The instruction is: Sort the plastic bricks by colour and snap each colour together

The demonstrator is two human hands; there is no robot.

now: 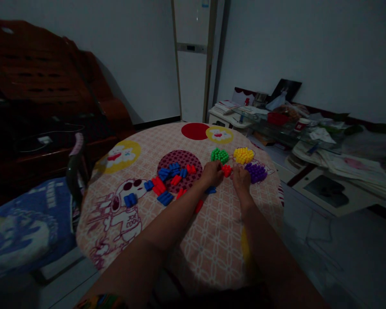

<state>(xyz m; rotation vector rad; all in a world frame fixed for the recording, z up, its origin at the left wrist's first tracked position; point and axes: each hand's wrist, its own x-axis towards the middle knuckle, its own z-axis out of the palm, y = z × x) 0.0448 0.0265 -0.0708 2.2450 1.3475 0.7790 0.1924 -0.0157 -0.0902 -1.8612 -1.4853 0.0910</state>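
My left hand and my right hand are close together over the right part of the round table. Between them stands a small bunch of red plastic pieces, with the curled fingers of both hands against its sides. My own hands partly hide the bunch. Just beyond my left hand is a green cluster of similar pieces. A yellow cluster sits farther right, and a purple cluster lies beside my right hand. Left of my forearm, blue pieces and red pieces are scattered in small groups.
A patterned cloth covers the table. On the left are a chair with a blue cushion and a wooden bench. Cluttered low furniture runs along the right wall. A tall white cabinet-like unit stands behind.
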